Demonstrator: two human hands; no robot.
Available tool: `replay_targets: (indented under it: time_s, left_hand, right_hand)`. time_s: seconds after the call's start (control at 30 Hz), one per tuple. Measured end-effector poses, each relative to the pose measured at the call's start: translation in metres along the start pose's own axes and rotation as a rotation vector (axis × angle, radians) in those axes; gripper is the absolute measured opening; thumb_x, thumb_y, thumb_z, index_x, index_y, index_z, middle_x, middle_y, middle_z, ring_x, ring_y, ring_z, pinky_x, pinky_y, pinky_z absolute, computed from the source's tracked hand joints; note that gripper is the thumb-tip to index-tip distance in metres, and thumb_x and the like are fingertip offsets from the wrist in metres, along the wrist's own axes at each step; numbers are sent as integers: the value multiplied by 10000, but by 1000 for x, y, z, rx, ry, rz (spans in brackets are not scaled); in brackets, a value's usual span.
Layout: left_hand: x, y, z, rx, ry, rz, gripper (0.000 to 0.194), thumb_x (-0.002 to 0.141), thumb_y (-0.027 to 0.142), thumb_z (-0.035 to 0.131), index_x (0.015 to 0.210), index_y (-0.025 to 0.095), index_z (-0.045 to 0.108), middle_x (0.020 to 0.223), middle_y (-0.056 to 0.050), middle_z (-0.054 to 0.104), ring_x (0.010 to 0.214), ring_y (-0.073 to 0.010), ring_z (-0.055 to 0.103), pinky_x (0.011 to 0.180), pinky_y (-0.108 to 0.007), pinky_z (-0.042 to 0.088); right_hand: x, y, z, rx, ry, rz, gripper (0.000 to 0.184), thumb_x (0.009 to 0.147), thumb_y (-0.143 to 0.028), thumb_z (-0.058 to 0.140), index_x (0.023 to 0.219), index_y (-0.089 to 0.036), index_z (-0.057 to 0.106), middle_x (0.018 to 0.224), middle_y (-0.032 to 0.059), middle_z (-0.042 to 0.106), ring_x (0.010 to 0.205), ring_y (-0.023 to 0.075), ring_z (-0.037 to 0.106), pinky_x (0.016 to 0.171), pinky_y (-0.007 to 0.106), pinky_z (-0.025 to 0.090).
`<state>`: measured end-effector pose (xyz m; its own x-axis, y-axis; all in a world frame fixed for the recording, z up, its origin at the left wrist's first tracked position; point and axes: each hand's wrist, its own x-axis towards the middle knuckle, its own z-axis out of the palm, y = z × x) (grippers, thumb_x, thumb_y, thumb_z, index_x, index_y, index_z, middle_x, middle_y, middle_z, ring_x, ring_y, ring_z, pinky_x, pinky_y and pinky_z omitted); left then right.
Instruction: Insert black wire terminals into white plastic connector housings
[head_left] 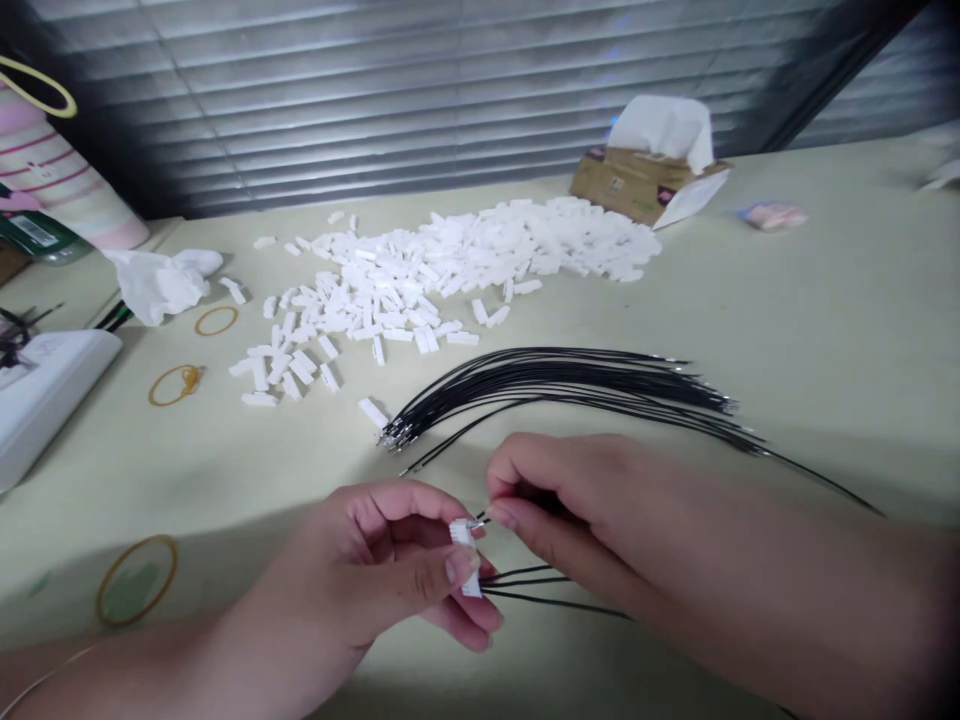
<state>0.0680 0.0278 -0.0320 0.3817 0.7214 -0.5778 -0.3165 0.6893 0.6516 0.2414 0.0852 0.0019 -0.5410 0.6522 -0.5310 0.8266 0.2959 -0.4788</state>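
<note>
My left hand (pixel 409 560) pinches a white plastic connector housing (pixel 471 580) between thumb and fingers. Several black wires (pixel 551 597) run out of its lower part toward the right, passing under my right hand (pixel 551 490). That hand is closed on a black wire, its metal terminal (pixel 478 523) at the upper end of the housing. Whether the terminal is inside a slot I cannot tell. Just beyond the hands lies a bundle of black wires (pixel 570 380) with bare metal terminals at both ends.
A wide heap of white connector housings (pixel 450 260) spreads across the table's back. Behind it stands a tissue pack (pixel 637 175). To the left are rubber bands (pixel 137 580), crumpled tissue (pixel 161 285), a white box (pixel 56 390) and a striped bottle (pixel 67 165).
</note>
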Motion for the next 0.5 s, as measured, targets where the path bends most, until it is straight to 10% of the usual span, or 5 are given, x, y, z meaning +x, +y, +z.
replay_targets:
  time_s: [0.27, 0.5]
  left_hand:
    - [1, -2, -2, -33, -12, 15, 49, 752, 160, 765, 789, 150, 733, 683, -4, 691, 627, -121, 691, 623, -204, 586]
    - [0, -1, 0, -21, -7, 15, 38, 759, 152, 758, 781, 139, 730, 670, -2, 681, 620, -117, 687, 619, -196, 583]
  right_hand:
    - [-5, 4, 7, -42, 83, -201, 207, 845, -56, 487, 706, -176, 581, 632, -30, 600, 533, 80, 504, 490, 205, 303]
    - [-2, 0, 3, -7, 57, -76, 208, 888, -146, 475, 718, -199, 582, 587, -33, 597, 477, 92, 488, 434, 218, 284]
